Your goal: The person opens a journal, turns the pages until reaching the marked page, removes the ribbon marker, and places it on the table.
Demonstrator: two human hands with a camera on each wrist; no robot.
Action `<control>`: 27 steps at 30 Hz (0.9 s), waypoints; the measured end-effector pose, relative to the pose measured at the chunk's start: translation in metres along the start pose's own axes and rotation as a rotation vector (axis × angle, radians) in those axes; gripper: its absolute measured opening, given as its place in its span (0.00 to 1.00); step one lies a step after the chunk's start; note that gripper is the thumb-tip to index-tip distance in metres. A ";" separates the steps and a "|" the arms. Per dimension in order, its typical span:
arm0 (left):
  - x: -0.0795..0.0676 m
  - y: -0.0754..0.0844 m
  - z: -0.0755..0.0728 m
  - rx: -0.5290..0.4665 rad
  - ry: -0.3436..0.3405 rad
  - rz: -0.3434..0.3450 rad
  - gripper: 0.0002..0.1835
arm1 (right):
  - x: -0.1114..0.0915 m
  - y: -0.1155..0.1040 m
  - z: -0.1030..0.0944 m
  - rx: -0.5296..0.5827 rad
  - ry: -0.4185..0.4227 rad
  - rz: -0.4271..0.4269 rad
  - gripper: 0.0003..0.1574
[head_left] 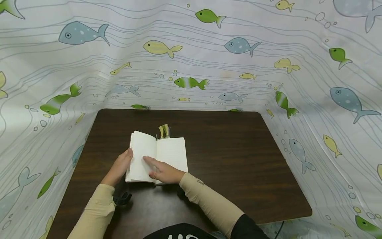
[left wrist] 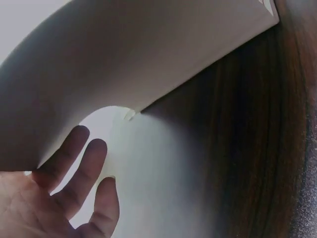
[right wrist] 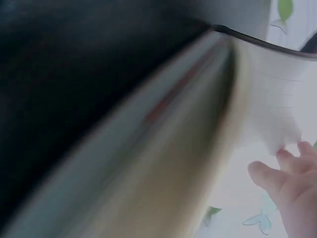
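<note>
An open notebook (head_left: 171, 152) with blank-looking pages lies in front of me, left of the table's middle. My left hand (head_left: 119, 166) holds its left edge, the thumb at the page side. From the left wrist, the fingers (left wrist: 91, 171) extend beneath the raised cover (left wrist: 124, 54). My right hand (head_left: 164, 172) rests on the left page, its fingers pointing left, with the wrist crossing the lower right page. The right wrist view has the notebook's page edges (right wrist: 168, 153) blurred and close, and the right hand's fingertips against the pale page.
Yellowish ribbon-like strips (head_left: 164, 130) stick out above the notebook's spine. Dark brown wood-grain tabletop (head_left: 232, 159) extends to the right. A white fish-print curtain (head_left: 191, 59) surrounds the table at the back and sides. A black strap-like piece (head_left: 122, 199) sits below the left wrist.
</note>
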State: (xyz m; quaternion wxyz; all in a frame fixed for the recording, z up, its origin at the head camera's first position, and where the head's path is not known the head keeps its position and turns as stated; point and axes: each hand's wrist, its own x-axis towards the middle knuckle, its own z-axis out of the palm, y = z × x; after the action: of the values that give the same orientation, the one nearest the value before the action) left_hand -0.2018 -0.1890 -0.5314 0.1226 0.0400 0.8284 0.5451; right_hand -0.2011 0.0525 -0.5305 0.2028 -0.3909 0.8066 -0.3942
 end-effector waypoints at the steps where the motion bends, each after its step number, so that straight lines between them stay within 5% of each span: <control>1: 0.000 0.001 0.001 0.020 0.004 -0.004 0.39 | 0.000 0.002 0.002 -0.030 -0.018 -0.003 0.60; 6: 0.001 -0.002 0.002 0.122 0.017 -0.003 0.37 | -0.002 0.020 0.007 -0.180 -0.016 0.043 0.39; 14: 0.004 -0.010 0.000 0.106 0.037 -0.006 0.42 | -0.021 0.055 -0.008 -0.527 0.005 0.235 0.54; 19: 0.003 -0.011 -0.002 0.140 0.055 0.007 0.47 | -0.044 0.070 -0.024 -0.511 -0.041 0.368 0.69; 27: 0.004 -0.018 -0.002 0.259 0.087 0.115 0.22 | -0.071 0.074 -0.038 -0.399 -0.043 0.406 0.75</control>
State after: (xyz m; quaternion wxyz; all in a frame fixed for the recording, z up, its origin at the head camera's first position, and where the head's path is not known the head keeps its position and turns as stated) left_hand -0.2049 -0.1976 -0.5474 0.0489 0.0792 0.8927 0.4409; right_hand -0.2168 0.1559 -0.5649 0.2137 -0.2618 0.9256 -0.1705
